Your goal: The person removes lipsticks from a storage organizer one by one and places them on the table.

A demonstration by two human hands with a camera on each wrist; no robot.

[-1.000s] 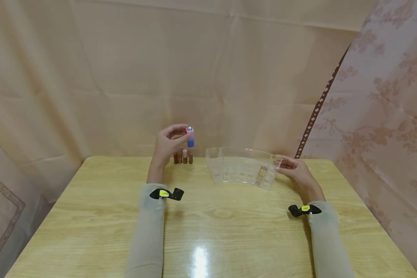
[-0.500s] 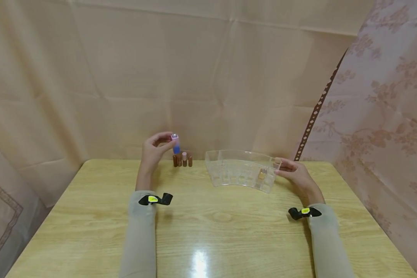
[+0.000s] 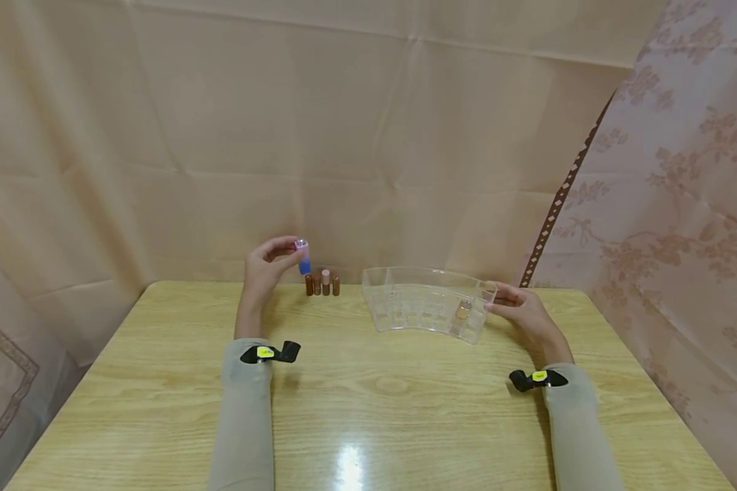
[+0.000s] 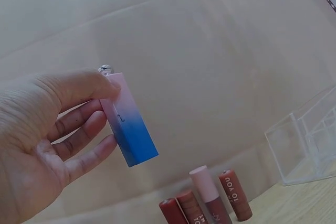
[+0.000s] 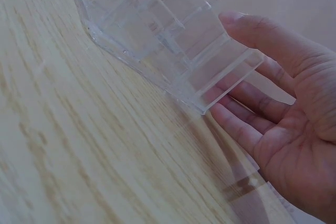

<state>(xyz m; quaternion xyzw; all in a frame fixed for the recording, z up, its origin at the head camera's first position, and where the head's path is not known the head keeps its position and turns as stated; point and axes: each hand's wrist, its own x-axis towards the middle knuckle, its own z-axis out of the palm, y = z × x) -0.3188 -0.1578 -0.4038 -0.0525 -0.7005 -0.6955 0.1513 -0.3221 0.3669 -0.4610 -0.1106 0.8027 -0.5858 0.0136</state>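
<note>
My left hand (image 3: 262, 267) pinches a square lipstick tube (image 3: 304, 259), pink fading to blue with a shiny round knob on top. It hangs in the air, a little tilted, just above a short row of lip tubes (image 3: 326, 283). In the left wrist view the thumb lies across the pink upper part of the lipstick (image 4: 134, 132), with the fingers behind it. At the right end of a clear curved organizer (image 3: 414, 314), my right hand (image 3: 522, 307) grips its side wall between thumb and fingers. A small gold-toned item (image 3: 463, 310) stands in a right-hand compartment.
Both wrists carry black camera mounts. The wooden table (image 3: 368, 409) meets a beige curtain (image 3: 368, 136) along its back edge. On the right hangs a flowered cloth (image 3: 682, 204). One lip tube has a pale pink cap (image 4: 202, 179); the others look reddish brown.
My left hand has moved left and slightly down with the lipstick, from between the organizer and the row to above the row's left end. My right hand and the organizer have stayed in place.
</note>
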